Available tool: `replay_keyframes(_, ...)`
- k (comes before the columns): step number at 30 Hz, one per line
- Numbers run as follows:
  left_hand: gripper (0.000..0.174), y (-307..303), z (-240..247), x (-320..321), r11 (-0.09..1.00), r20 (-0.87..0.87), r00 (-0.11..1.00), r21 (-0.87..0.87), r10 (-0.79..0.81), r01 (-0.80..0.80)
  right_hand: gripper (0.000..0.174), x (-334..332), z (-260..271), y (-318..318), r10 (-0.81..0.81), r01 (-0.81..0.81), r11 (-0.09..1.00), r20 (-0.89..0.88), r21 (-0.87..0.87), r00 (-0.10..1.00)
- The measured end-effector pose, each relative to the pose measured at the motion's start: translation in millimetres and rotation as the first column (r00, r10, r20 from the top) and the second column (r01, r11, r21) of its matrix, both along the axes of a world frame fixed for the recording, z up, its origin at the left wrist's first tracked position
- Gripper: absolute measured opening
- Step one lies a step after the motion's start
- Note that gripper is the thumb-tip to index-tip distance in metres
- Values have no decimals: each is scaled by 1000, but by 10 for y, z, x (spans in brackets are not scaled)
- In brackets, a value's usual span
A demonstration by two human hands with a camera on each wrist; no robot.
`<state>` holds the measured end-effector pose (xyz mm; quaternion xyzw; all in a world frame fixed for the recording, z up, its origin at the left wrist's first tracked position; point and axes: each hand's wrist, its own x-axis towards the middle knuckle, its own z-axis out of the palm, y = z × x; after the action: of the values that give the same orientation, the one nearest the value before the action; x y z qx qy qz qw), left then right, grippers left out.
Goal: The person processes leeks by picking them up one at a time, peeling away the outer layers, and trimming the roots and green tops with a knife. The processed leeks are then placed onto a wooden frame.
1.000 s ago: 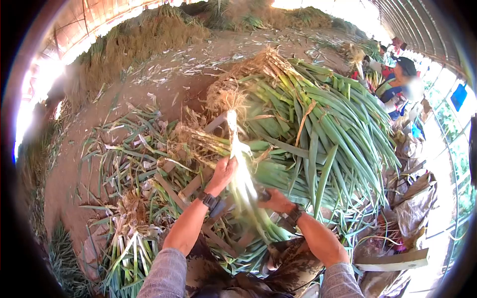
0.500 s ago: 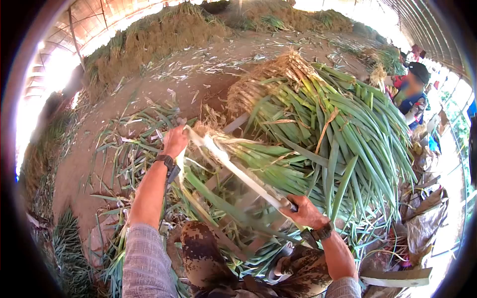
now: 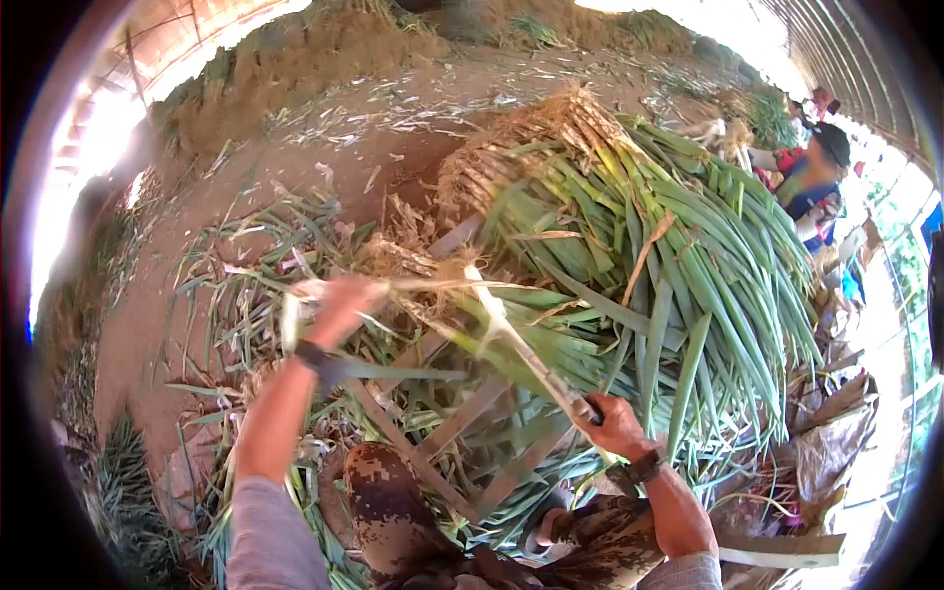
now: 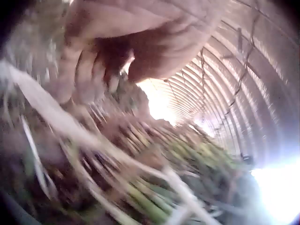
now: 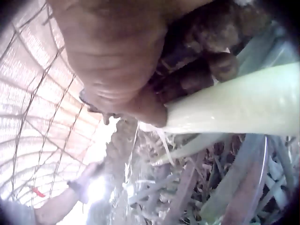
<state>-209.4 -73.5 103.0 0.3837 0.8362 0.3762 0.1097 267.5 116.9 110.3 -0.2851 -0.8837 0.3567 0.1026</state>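
In the right hand (image 3: 618, 429), an onion stalk (image 3: 523, 348) is gripped by curled fingers. The stalk slants far and left, with its roots pointed away. The left hand (image 3: 346, 309) is left of it, too blurred for its grip to be told. Piled onions (image 3: 639, 236) are seen far right.

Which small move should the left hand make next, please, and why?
Probably the left hand should release the pale strip it seems to pinch: it is out to the side, away from the root end of the long stalk, which the right hand grips lower down.
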Motion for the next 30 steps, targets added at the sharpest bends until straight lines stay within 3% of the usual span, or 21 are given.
replay_keyframes(1, 35, 224, -63, 442, 986, 488, 864, -39, -120, 159, 26, -78, -53, -36, 46, -44, 997, -30, 58, 998)
replay_keyframes(2, 36, 396, 40, 898, 948, 611, 754, -17, -241, 317, 25, -139, -129, -76, 91, -84, 990, -58, 116, 994)
replay_keyframes(3, 51, 496, 162, 1265, 955, 679, 690, 53, -250, 293, 26, -194, -157, -107, 110, -95, 982, -90, 164, 990)
replay_keyframes(4, 50, 758, -521, 1275, 943, 718, 612, 232, -331, 238, 26, -241, -95, -152, 116, -100, 981, -88, 167, 989)
replay_keyframes(5, 43, 883, -704, 1331, 913, 799, 455, 397, -393, 91, 26, -276, 12, -211, 101, -100, 987, 5, 124, 995)
replay_keyframes(6, 38, 902, -447, 1446, 883, 857, 221, 468, -465, 44, 30, -267, 73, -269, 80, -88, 993, 96, 78, 992)
replay_keyframes(8, 36, 937, -364, 1558, 863, 866, 40, 501, -499, -62, 29, -235, 55, -300, 95, -99, 993, 65, 61, 993)
replay_keyframes(10, 35, 958, -217, 1711, 783, 798, 48, 599, -601, -166, 28, -191, 55, -336, 236, -241, 952, 47, 187, 971)
replay_keyframes(12, 30, 955, -314, 1708, 735, 769, 118, 637, -629, -231, 26, -190, 71, -353, 250, -237, 950, -42, 202, 967)
replay_keyframes(14, 26, 901, -342, 1706, 731, 777, 187, 629, -601, -266, 24, -213, 114, -371, -27, 38, 989, -80, 142, 996)
replay_keyframes(15, 26, 868, -343, 1750, 726, 773, 192, 634, -604, -268, 27, -222, 85, -305, -47, 59, 962, -51, 268, 998)
replay_keyframes(17, 24, 841, -334, 1843, 682, 745, 247, 666, -619, -301, 30, -238, 14, -271, -33, 37, 946, -15, 321, 999)
replay_keyframes(20, 22, 815, -490, 1811, 681, 780, 263, 625, -568, -381, 36, -285, -25, -308, -40, 45, 938, -21, 344, 999)
replay_keyframes(22, 18, 750, -447, 1808, 669, 767, 308, 641, -563, -376, 36, -327, 46, -344, -30, 12, 932, 43, 362, 999)
replay_keyframes(25, 16, 718, -500, 1787, 677, 766, 310, 643, -563, -359, 37, -426, 98, -393, 17, -5, 935, -30, 353, 999)
replay_keyframes(28, 14, 764, -515, 1776, 691, 786, 360, 615, -502, -380, 38, -576, 149, -390, -46, 37, 939, 20, 341, 999)
replay_keyframes(30, 13, 685, -389, 1796, 711, 798, 324, 601, -508, -365, 38, -634, 221, -408, -11, 34, 935, -66, 354, 998)
